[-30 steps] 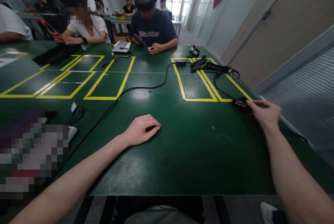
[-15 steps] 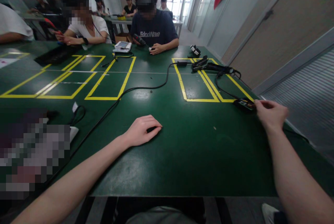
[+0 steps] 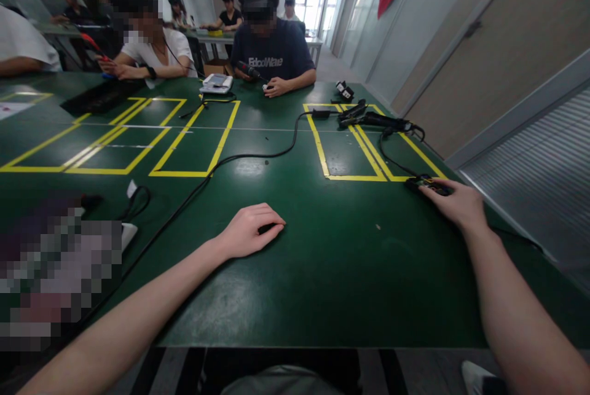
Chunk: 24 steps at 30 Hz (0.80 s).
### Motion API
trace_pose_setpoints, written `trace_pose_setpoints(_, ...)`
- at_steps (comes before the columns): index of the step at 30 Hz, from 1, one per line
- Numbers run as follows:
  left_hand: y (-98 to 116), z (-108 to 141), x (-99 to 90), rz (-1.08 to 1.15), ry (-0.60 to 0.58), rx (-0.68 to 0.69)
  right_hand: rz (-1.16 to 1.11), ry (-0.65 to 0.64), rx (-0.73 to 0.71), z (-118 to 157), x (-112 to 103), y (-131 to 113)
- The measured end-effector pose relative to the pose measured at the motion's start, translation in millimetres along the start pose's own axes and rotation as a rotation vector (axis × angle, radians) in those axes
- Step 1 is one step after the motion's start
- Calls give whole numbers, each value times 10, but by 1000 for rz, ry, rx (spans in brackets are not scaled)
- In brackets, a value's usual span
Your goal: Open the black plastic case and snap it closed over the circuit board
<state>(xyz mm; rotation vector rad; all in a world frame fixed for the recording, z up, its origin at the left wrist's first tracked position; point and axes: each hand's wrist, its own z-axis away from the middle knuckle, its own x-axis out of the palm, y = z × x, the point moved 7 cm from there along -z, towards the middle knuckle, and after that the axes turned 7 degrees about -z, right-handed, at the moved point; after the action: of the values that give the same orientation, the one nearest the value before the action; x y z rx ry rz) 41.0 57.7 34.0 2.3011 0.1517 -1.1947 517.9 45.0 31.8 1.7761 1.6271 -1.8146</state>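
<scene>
My left hand (image 3: 253,230) rests on the green table (image 3: 332,272), its fingers curled and the thumb tip close to the index fingertip. I see nothing held in it. At the right edge of the table, my right hand (image 3: 461,203) grips a small black electronic device (image 3: 417,183) with its thumb and fingers. Bits of yellow and orange show on the device's upper face, partly covered by the hand. A thin black cable (image 3: 396,161) runs from it towards a bundle of black gear (image 3: 378,118) farther back.
A long black cable (image 3: 249,155) crosses the table to a black adapter block (image 3: 321,113). Yellow tape outlines (image 3: 357,178) mark the surface. A blurred-out item (image 3: 69,272) lies at the left. Opposite, a person in a dark shirt (image 3: 281,54) holds a power screwdriver; a white device (image 3: 216,83) lies nearby.
My right hand has shifted left and further over the black device, which sits slightly farther left. The left hand has stayed in place.
</scene>
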Motion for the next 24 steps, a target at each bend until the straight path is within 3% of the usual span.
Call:
trace_pose_setpoints(3,1,-3,4,-4,-2,-8,90,-87,-42,127,142,-266)
trace_pose_setpoints(6,0,-3,17,-7,-12,-12,56,-178,-254,425,399,-732)
trace_pose_setpoints(8,0,-2,12,-6,-10,-16,-31,-265,-446,778,589,-1110)
trace_pose_setpoints(11,24,3,-44,-9,43,-16,-202,-497,-804,1506,816,-1676)
trace_pose_setpoints(14,100,13,-51,-34,41,21,-306,-752,-1138,2196,904,-2031)
trace_pose_setpoints(17,192,25,38,-100,-46,71,-378,-786,-1284,2473,861,-2128)
trace_pose_setpoints(19,220,36,122,-148,-120,79,-412,-730,-1276,2454,829,-2107)
trace_pose_setpoints(24,180,46,208,-169,-179,11,-502,-576,-1269,2299,730,-2037)
